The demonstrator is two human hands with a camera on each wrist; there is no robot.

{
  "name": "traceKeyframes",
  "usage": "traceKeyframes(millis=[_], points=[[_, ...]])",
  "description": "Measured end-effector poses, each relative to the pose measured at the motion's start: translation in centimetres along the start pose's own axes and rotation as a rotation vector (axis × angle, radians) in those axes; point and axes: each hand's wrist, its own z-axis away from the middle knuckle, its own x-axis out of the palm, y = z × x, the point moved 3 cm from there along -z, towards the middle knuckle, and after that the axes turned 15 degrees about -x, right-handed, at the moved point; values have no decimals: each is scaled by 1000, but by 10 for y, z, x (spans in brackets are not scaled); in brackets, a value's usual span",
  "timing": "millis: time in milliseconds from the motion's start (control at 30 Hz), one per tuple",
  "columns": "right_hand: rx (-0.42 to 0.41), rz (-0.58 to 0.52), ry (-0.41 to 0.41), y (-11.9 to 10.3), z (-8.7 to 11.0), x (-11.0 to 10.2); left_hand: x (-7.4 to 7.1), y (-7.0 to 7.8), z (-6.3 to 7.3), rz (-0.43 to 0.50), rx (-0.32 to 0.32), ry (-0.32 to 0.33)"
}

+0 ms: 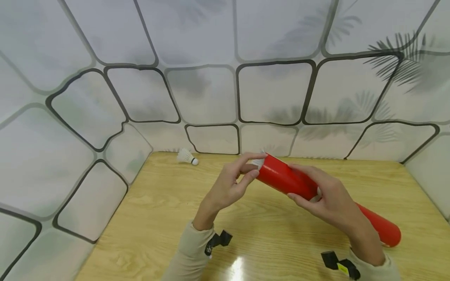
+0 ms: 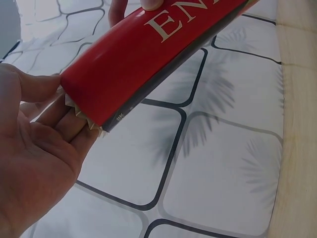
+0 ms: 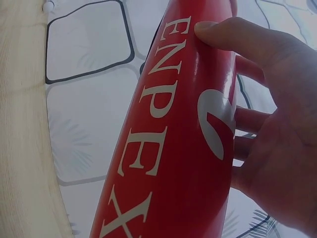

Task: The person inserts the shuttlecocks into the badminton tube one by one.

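Note:
A long red shuttlecock tube (image 1: 284, 177) with white lettering slants across in front of me, its left end raised. My right hand (image 1: 332, 199) grips it around the middle, thumb pressed on the red wall in the right wrist view; its lower right part emerges past the wrist. At the raised mouth, white feather tips of a shuttlecock (image 2: 84, 116) stick out past the rim. My left hand (image 1: 230, 181) pinches there, with fingers in among the feathers and thumb right at the rim. The rest of that shuttlecock is hidden inside the tube.
Another white shuttlecock (image 1: 186, 157) lies on its side at the back left of the wooden table (image 1: 154, 218). Behind and at both sides stands a pale wall covering (image 1: 200, 93) with dark outlines and leaf prints.

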Motion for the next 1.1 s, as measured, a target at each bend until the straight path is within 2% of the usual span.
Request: traceKeyframes(millis=[233, 500, 767, 933, 1100], points=[[-14, -6, -3, -1, 0, -1, 1, 1, -1, 48, -38, -56], [-25, 3, -5, -1, 0, -1, 2, 1, -1, 36, -38, -77], [-14, 6, -14, 0, 1, -1, 1, -1, -1, 59, -79, -109], [5, -16, -19, 1, 2, -1, 1, 0, 0, 50, -88, -86], [-2, -32, -23, 3, 0, 0, -4, 0, 3, 64, -83, -13]])
